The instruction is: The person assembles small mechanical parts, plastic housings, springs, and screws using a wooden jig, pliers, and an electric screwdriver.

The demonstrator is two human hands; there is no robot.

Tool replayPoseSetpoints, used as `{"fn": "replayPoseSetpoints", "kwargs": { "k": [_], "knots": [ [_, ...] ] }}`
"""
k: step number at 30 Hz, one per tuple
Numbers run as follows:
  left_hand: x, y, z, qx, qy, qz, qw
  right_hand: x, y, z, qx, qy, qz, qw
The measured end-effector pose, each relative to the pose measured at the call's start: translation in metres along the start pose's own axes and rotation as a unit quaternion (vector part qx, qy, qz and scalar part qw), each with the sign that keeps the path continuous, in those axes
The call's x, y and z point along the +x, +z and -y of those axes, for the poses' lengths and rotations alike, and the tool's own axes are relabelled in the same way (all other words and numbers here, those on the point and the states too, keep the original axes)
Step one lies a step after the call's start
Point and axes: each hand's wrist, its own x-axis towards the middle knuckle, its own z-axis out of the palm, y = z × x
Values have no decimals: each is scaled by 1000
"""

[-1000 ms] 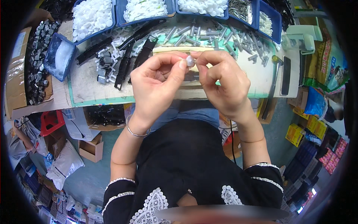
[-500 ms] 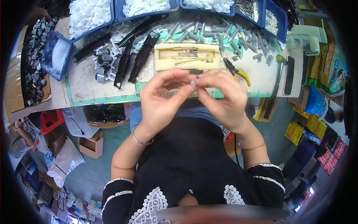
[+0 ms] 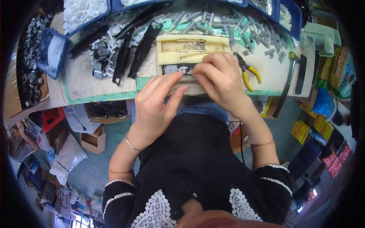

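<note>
A cream block with recesses lies on the bench in front of me. Along its near side sits a black housing holding a silver-grey motor and a small white part. My left hand is at the housing's near edge, thumb and fingers apart, with nothing seen between them. Over the right end of the housing, my right hand has its thumb and fingers brought together in a pinch. Whatever they hold is hidden. Yellow-handled pliers lie just right of that hand.
Long black housings and several grey motors with white parts lie to the left. Grey tubes are strewn beyond the block. Blue bins of small parts line the back; a hammer lies at the right.
Both hands have come down from a raised fingertip hold to the black housing. The left hand's thumb and fingers have parted from the right hand. The view has shifted slightly.
</note>
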Motion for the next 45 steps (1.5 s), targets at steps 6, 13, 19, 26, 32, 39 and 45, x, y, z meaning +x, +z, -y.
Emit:
{"fn": "replayPoseSetpoints", "kwargs": {
  "k": [6, 13, 19, 26, 32, 39, 45],
  "knots": [
    [-13, 13, 6, 177, 121, 30, 976, 0, 6, 1, -1, 6, 2, 1000],
    [-28, 31, 9, 341, 144, 50, 928, 0, -1, 2, -7, 9, 24, 1000],
    [-26, 41, 5, 371, 133, 14, 919, 10, -9, 11, -47, 16, 77, 996],
    [-22, 39, 14, 347, 177, -15, 921, 9, -11, 8, -47, 0, 86, 995],
    [-26, 50, 14, 323, 161, -42, 931, 7, -11, 9, -54, 1, 80, 995],
    [-31, 50, 13, 271, 124, -55, 953, 7, -10, 13, -76, -24, 72, 994],
    [-30, 48, 9, 226, 94, -38, 969, 11, -9, 15, -123, -60, 79, 987]
  ]
}}
